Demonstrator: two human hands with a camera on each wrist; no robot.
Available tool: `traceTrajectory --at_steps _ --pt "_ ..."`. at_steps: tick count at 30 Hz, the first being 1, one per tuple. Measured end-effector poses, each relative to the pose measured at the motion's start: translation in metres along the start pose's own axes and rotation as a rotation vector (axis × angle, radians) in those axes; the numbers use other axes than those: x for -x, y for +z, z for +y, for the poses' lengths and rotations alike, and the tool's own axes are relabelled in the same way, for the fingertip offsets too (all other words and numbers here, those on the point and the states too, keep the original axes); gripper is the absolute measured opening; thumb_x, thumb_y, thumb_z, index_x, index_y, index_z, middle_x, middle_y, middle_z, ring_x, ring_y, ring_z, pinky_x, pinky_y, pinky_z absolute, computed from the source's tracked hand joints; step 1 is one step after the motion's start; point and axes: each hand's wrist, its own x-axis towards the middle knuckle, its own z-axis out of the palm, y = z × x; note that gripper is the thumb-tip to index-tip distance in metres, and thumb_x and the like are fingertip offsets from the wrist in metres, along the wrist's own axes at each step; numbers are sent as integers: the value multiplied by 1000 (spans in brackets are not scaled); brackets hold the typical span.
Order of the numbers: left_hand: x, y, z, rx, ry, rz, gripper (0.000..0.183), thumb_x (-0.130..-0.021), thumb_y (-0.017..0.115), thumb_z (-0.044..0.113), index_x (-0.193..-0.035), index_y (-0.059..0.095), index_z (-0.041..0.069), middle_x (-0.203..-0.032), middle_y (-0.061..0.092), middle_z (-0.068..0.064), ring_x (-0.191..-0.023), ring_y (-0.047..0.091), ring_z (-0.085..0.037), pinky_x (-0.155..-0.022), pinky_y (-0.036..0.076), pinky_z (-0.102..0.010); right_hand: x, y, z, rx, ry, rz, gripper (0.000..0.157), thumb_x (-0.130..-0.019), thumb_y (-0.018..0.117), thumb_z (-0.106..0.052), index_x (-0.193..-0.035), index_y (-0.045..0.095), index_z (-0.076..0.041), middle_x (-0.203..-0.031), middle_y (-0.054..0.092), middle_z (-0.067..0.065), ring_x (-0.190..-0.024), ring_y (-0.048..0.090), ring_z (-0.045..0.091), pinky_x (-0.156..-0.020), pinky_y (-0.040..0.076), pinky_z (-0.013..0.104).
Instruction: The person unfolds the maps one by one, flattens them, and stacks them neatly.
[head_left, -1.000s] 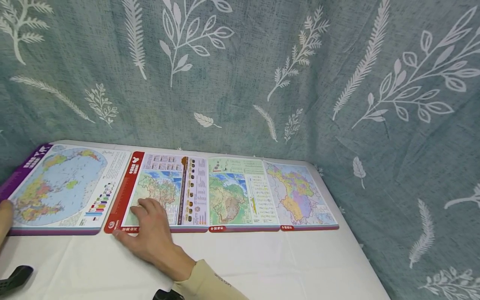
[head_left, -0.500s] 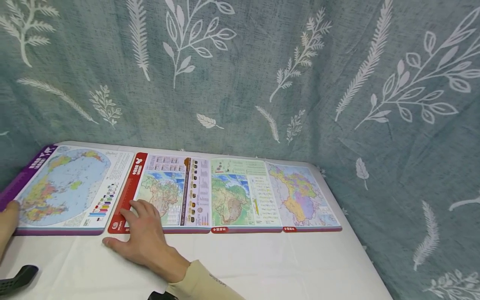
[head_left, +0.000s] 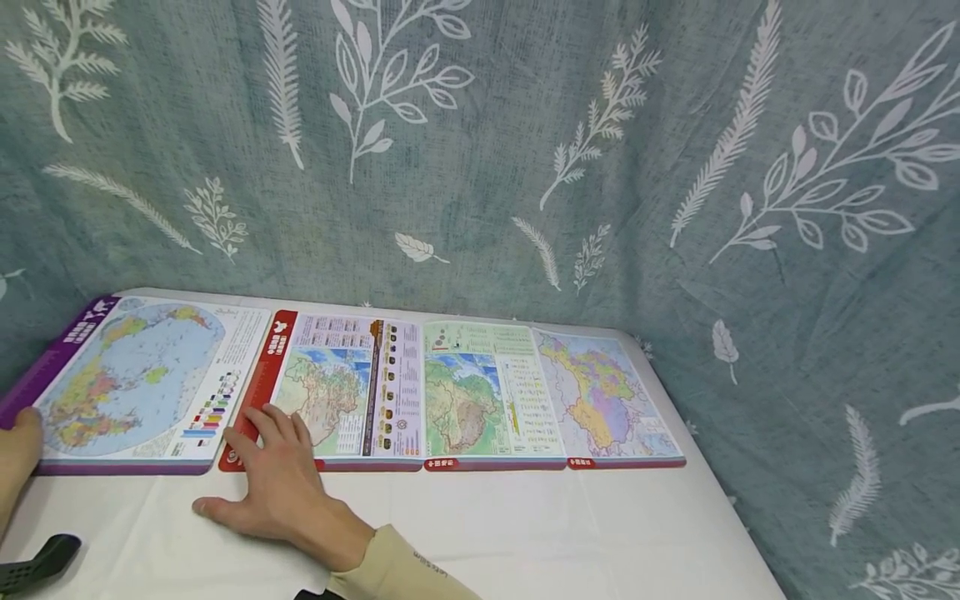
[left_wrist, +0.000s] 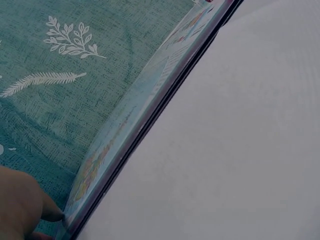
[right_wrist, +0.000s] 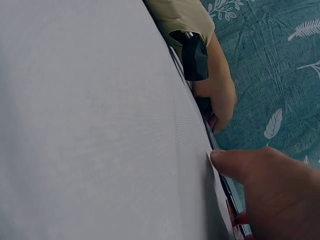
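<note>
Red-bordered map sheets (head_left: 352,392) lie in a row on my white table (head_left: 525,533) beside the purple-edged world map (head_left: 127,383), my right hand (head_left: 281,487) resting flat with fingers spread on the red sheet's near-left corner, while my left hand (head_left: 15,454) touches the world map's edge, its grip unclear.

Right hand (right_wrist: 272,192) at 4 o'clock, thumb on the white table (right_wrist: 90,125); left hand (right_wrist: 217,95) at 1 o'clock.
</note>
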Motion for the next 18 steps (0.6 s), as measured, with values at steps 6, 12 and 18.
traceTrajectory --at_steps 6,12,18 --pt "3 -1 3 -6 35 28 68 -105 41 15 -168 17 12 -167 25 -29 -153 29 -50 -126 22 -61 0 0 3 -26 -22 5 74 -92 60 -73 -154 51 -35 -167 36 -9 -159 25 16 -125 29 46" --pt "6 -2 11 35 50 16 69 -104 40 11 -168 16 7 -168 24 -30 -155 26 -49 -128 18 -58 -1 1 9 -127 -72 34 80 -94 64 -62 -163 40 -29 -167 38 -7 -161 22 16 -126 28 47" --pt "5 0 11 23 22 24 67 -105 37 15 -167 15 5 -167 25 -29 -155 27 -48 -127 20 -59 -1 1 9 -168 -114 89 85 -94 69 -56 -165 35 -22 -166 40 -5 -161 25 18 -127 28 47"
